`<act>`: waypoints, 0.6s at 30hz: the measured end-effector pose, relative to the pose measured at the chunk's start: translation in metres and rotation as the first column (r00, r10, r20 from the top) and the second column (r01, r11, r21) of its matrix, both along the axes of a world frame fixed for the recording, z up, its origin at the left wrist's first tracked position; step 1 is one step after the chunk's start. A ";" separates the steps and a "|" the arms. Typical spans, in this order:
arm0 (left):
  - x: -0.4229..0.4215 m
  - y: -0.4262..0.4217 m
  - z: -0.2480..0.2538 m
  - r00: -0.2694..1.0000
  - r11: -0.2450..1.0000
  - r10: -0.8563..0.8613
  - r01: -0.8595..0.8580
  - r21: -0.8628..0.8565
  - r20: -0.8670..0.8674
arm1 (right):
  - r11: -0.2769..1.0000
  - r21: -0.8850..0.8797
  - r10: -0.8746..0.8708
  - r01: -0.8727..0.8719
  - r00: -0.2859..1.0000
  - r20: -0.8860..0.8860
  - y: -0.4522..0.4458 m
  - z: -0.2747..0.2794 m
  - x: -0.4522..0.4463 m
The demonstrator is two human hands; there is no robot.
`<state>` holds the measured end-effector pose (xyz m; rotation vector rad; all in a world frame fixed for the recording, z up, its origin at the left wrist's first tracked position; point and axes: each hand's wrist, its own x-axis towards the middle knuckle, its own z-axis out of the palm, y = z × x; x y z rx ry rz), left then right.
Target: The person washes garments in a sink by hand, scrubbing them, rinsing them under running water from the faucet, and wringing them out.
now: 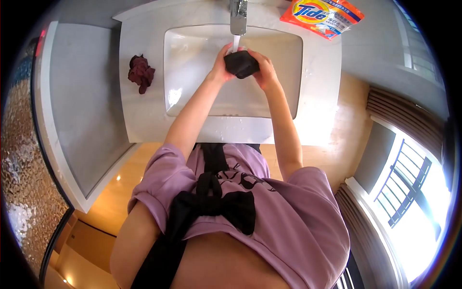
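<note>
Facing the sink (192, 98), a person in a lilac top (301, 209) stretches both arms over it. A pale countertop (317, 96) surrounds the sink. Past its far right corner I see an orange Tide packet (322, 18); left of it lies a crumpled maroon cloth (141, 73). The faucet (238, 18) rises at its back edge. Over the sink, the left hand (222, 63) and right hand (265, 70), fingers bent and partly closed, hold a black bundle (241, 64) between them. Water (236, 43) runs down beside it; whether it hits the bundle, I can't tell.

Shiny metal faucet (238, 19), glossy smooth basin (192, 53), matt black bundle (241, 65).
</note>
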<state>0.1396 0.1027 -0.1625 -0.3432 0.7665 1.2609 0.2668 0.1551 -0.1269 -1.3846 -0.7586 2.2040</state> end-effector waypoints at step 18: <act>0.019 0.023 0.010 0.155 0.930 0.033 -0.367 -0.027 -0.987 | 0.813 0.551 -0.442 0.186 0.814 0.377 -0.020 -0.010 -0.068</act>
